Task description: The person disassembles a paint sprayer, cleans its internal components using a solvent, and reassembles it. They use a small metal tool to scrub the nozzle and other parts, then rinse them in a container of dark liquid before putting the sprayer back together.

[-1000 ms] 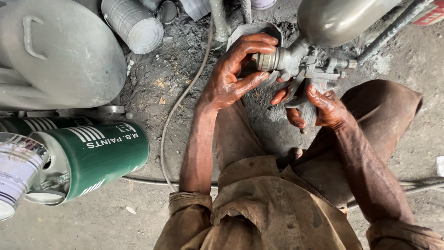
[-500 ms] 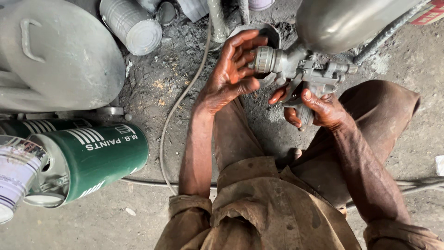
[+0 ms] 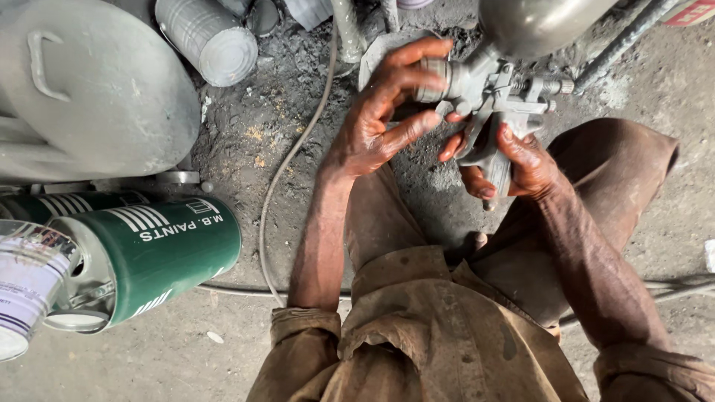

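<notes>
Grey spray gun (image 3: 491, 97) unmoved; right hand (image 3: 514, 160) grips handle, left hand (image 3: 383, 119) fingers re-wrapped round nozzle.

Spray gun (image 3: 491, 97): dull grey metal, grey cup above the grip. Both hands, left hand (image 3: 376, 123) and right hand (image 3: 521, 160), stained reddish-brown. Clothing (image 3: 417, 335) below the grip: dusty brown. Paint can (image 3: 160, 253), left of the grip: green with white stripes. Lid (image 3: 97, 89): grey. Hose (image 3: 287, 164): pale grey.

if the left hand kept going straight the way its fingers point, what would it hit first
The left hand already has its fingers around the front nozzle of the grey metal spray gun, so it meets that first; depth beyond is unclear.
</notes>
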Demonstrator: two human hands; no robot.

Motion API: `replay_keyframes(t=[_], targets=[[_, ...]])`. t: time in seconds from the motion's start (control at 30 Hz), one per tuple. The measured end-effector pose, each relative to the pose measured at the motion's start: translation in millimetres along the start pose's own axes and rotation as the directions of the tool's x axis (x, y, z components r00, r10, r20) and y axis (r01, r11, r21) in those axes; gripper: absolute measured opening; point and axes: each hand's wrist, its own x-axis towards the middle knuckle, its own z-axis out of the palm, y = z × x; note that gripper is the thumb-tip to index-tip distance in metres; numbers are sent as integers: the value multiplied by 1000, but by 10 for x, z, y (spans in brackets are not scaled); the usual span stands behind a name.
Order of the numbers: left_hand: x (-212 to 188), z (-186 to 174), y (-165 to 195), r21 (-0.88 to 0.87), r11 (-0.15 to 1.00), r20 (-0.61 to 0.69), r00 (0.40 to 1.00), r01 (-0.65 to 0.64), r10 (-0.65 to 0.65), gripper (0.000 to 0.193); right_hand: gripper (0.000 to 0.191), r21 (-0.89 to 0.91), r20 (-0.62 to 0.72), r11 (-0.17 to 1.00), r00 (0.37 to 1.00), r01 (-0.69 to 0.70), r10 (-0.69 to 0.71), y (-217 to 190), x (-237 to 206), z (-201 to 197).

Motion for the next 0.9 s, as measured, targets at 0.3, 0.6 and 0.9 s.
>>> replay_keyframes(t=[0.3,0.6,0.9], targets=[[40,-14,-121,-44,923,-107,917,382,-385,58,63,-267,-92,963,996,-26,2,-13,-14,-48],[-34,-95,-212,-36,980,-86,976,197,-200,63,64,-278,-132,960,991,-15,-23,-23,14,-13],[-4,-129,-189,-147,987,-110,991,58,-74,73,58,-229,-83,973,996,11,-31,-46,17,14]])
